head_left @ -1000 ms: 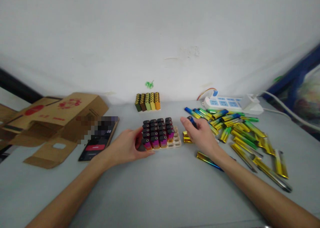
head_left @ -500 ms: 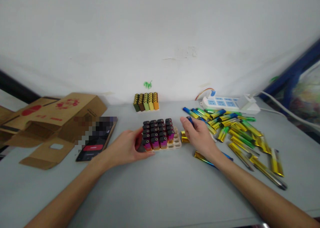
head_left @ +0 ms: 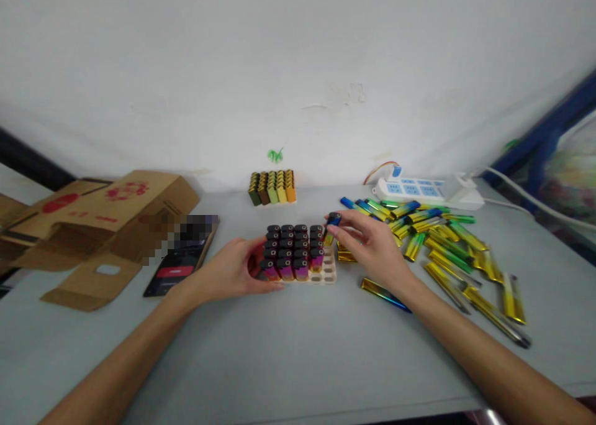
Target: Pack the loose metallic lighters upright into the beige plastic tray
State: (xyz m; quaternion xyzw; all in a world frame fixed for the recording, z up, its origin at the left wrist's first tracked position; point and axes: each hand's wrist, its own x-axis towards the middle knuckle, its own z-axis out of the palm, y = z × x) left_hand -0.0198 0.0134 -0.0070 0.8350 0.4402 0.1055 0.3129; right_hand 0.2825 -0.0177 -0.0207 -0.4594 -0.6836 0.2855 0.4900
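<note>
Since half a second ago the right hand (head_left: 372, 248) has swung left from the loose pile to the tray's far right corner, carrying a lighter (head_left: 331, 223) with it.

Step in hand, as I judge it: loading lighters upright into the tray (head_left: 328, 269). Four columns are filled; the rightmost column looks bare but for the one now arriving at its back end. Next move likely calls for lining the lighter's base over the open slot, pressing it straight down, then letting go without knocking the neighbours.

Right hand: fingertips pinched on the lighter near its black cap, lighter roughly upright and tilted a little, palm down, wrist low, forearm coming in from lower right. Whether the base is already seated, I cannot tell.

Left hand (head_left: 230, 271): curled against the tray's left edge, thumb at the near corner, steadying it; fingers bent around the side, a clasp on the tray rather than on any lighter.

Loose lighters (head_left: 442, 245) lie scattered on the table (head_left: 298, 350) to the right.
</note>
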